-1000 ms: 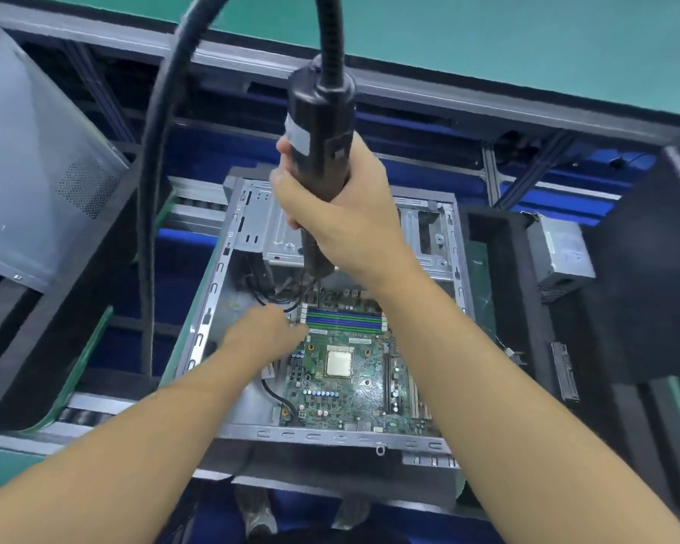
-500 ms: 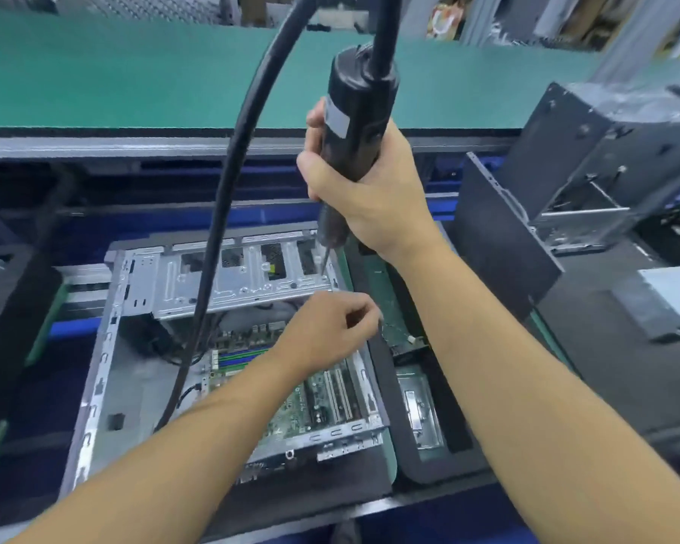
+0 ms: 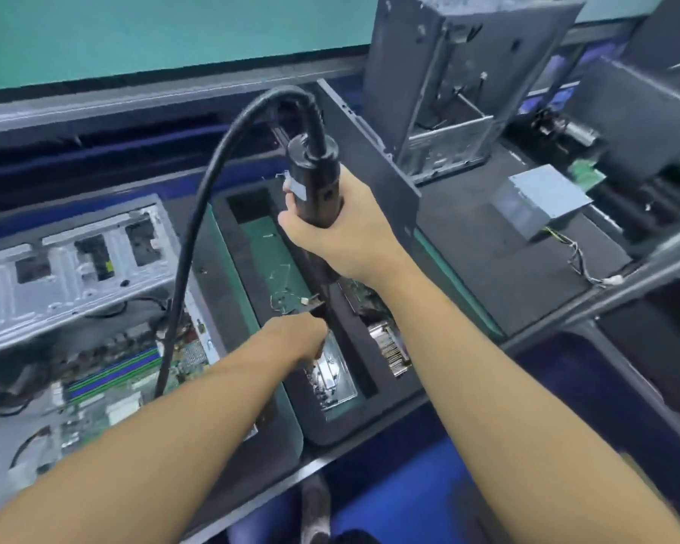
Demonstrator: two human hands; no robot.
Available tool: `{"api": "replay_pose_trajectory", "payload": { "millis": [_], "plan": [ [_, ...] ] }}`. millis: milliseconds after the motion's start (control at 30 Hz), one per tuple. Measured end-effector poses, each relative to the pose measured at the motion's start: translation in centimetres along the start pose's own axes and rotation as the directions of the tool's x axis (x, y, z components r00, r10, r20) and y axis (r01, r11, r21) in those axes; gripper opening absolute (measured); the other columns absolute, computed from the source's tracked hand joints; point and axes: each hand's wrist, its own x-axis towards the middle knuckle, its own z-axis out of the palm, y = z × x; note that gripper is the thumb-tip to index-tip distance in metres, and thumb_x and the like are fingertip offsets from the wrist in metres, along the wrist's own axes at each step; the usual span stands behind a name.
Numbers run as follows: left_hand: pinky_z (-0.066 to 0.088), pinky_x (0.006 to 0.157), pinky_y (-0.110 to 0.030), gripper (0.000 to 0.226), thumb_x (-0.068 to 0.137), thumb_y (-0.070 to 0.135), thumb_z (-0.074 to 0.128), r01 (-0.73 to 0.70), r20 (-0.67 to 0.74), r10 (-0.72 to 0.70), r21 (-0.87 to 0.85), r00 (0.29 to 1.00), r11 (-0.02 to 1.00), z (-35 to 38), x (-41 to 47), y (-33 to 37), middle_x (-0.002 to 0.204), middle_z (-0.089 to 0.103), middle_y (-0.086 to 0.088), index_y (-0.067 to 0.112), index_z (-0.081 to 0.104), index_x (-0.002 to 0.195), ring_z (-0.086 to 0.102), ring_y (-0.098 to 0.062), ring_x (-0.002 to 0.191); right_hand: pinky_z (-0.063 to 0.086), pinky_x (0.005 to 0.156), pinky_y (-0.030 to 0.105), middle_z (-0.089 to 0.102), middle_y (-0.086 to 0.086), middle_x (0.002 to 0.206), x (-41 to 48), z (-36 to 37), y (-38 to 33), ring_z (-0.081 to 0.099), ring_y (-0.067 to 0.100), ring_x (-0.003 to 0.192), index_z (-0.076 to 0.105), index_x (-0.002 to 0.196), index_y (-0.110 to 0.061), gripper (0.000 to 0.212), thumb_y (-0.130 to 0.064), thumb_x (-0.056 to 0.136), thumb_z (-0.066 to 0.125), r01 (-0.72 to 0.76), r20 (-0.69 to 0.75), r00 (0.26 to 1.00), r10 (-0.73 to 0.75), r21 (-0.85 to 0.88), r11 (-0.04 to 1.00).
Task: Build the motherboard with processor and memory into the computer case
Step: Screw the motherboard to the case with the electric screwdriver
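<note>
The open grey computer case (image 3: 75,268) lies at the left with the green motherboard (image 3: 134,374) inside it, blue and green memory sticks (image 3: 110,376) in their slots. My right hand (image 3: 346,237) grips a black electric screwdriver (image 3: 315,182) upright over a black foam tray (image 3: 373,410) to the right of the case. My left hand (image 3: 291,339) reaches to the screwdriver's tip, above a compartment of small metal parts (image 3: 332,376). Its fingers are hidden behind the hand.
The screwdriver's thick black cable (image 3: 197,214) loops over the case. A finned metal part (image 3: 389,347) lies in the tray. Another case (image 3: 448,72) stands upright at the back, with a grey power supply (image 3: 542,198) on a black mat to the right.
Both hands and the screwdriver have moved right, from over the case to the foam tray. My view has swung right with them, so the case now sits at the left.
</note>
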Motion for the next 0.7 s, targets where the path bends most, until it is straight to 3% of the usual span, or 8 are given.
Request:
{"api": "replay_pose_trajectory", "payload": {
  "millis": [67,233,333,433,567,700],
  "plan": [
    [0.053,0.089,-0.044,0.026,0.089,0.013,0.058,0.04,-0.012,-0.04,-0.03,0.999,0.999,0.6,2.4,-0.6,0.116,0.065,-0.01,0.012,0.067,0.113,0.063,-0.032,0.107,0.051,0.077,0.02,0.063,0.01,0.086,-0.4,-0.4,1.7,0.058,0.014,0.077,0.06,0.093,-0.029,0.024,-0.013,0.084,0.073,-0.015,-0.037,0.999,0.016,0.016,1.0],
    [0.052,0.087,-0.036,0.02,0.086,0.018,0.063,0.032,0.0,-0.032,0.027,0.999,0.999,2.7,6.9,-0.9,0.11,0.067,-0.005,0.017,0.072,0.104,0.063,-0.027,0.107,0.052,0.073,0.028,0.06,-0.001,0.077,-0.7,-0.9,4.7,0.055,0.016,0.072,0.057,0.092,-0.024,0.022,-0.014,0.082,0.074,-0.025,-0.088,0.996,0.03,0.058,0.998],
    [0.039,0.079,-0.03,0.015,0.085,0.026,0.068,0.049,0.001,-0.05,0.148,0.999,0.988,4.6,8.3,0.0,0.106,0.069,-0.002,0.021,0.07,0.099,0.064,-0.023,0.102,0.05,0.069,0.028,0.058,0.007,0.077,-0.8,-1.0,6.1,0.053,0.021,0.07,0.054,0.091,-0.018,0.022,-0.015,0.082,0.075,-0.039,-0.102,0.994,0.045,0.061,0.997],
    [0.037,0.083,-0.033,0.02,0.087,0.013,0.06,0.097,0.022,-0.103,0.187,0.994,0.978,6.6,9.5,1.0,0.113,0.065,-0.004,0.017,0.063,0.106,0.062,-0.024,0.106,0.049,0.071,0.022,0.056,-0.001,0.075,-1.0,-1.4,6.9,0.052,0.008,0.07,0.054,0.088,-0.024,0.023,-0.018,0.081,0.074,-0.053,-0.125,0.99,0.062,0.079,0.995],
    [0.04,0.069,-0.034,0.034,0.085,-0.003,0.057,0.231,0.08,-0.241,0.12,0.967,0.966,7.8,10.3,1.5,0.118,0.06,-0.008,0.009,0.061,0.116,0.064,-0.03,0.105,0.049,0.072,0.016,0.058,-0.015,0.075,-0.9,-2.2,7.3,0.055,0.005,0.072,0.055,0.086,-0.038,0.031,-0.014,0.082,0.074,-0.042,-0.169,0.984,0.06,0.105,0.994],
    [0.035,0.069,-0.033,0.036,0.082,-0.003,0.056,0.298,0.009,-0.302,0.123,0.953,0.946,8.7,10.3,1.7,0.111,0.064,-0.002,0.016,0.063,0.112,0.064,-0.027,0.1,0.052,0.073,0.03,0.06,0.008,0.078,-0.9,-2.8,7.6,0.056,0.023,0.073,0.055,0.086,-0.036,0.034,-0.008,0.083,0.074,-0.017,-0.195,0.98,0.043,0.136,0.991]
  ]
}}
